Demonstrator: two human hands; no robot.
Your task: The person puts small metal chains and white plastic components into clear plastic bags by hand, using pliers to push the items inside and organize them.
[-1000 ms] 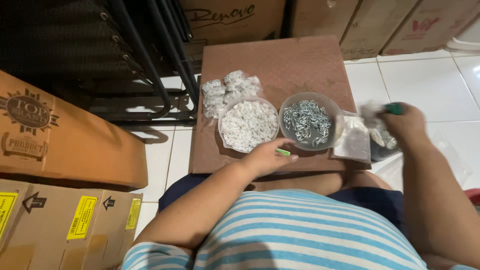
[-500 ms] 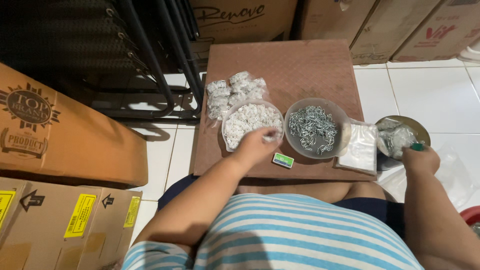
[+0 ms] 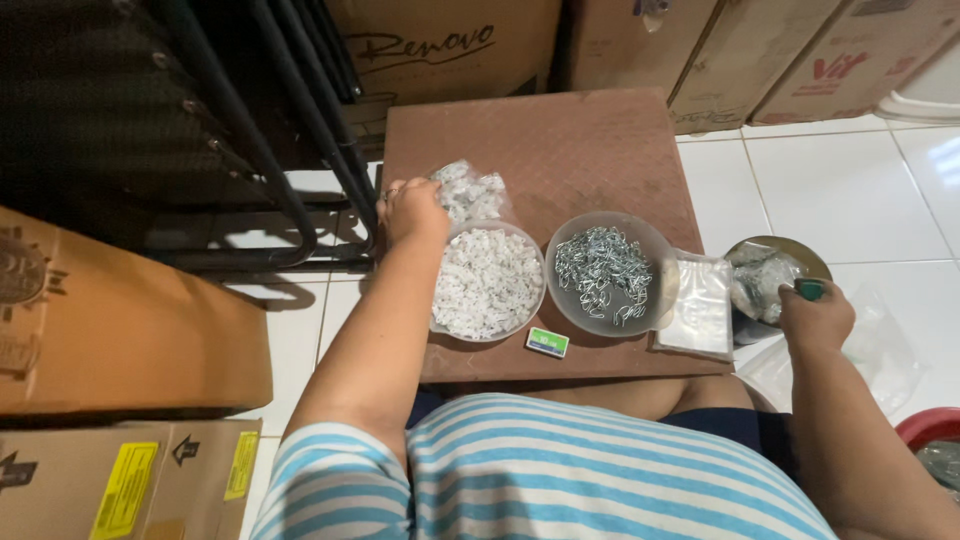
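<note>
Brown board [image 3: 560, 150] is serving as a low work surface on a white tiled floor [image 3: 850, 190], seen from the head camera as a seated person in a blue-and-white striped shirt [image 3: 560, 480] is leaning over it. Left hand [image 3: 412, 210] is reaching to the far left part of the board, fingers curled down onto a pile of small clear packets [image 3: 468, 192] filled with white pieces — whether the fingers are actually pinching a packet cannot be told from this angle. Just in front of that pile, a clear bowl of small white parts [image 3: 488, 282] is sitting on the board, and touching it on the right is a second clear bowl of grey metal clips [image 3: 606, 272].

Right hand [image 3: 815, 315] is resting off the board's right edge, fingers closed around a small green object [image 3: 810, 289], beside a round metal dish [image 3: 775, 275] holding more clear packets. Between that dish and the clip bowl, an empty clear plastic bag [image 3: 698, 305] is lying flat at the board's edge. A small green-and-white box [image 3: 547, 342] is lying near the front edge, just below the two bowls.

Cardboard cartons [image 3: 120, 330] are crowding the left side and the back wall, and black metal frames [image 3: 260, 130] are leaning at upper left.
</note>
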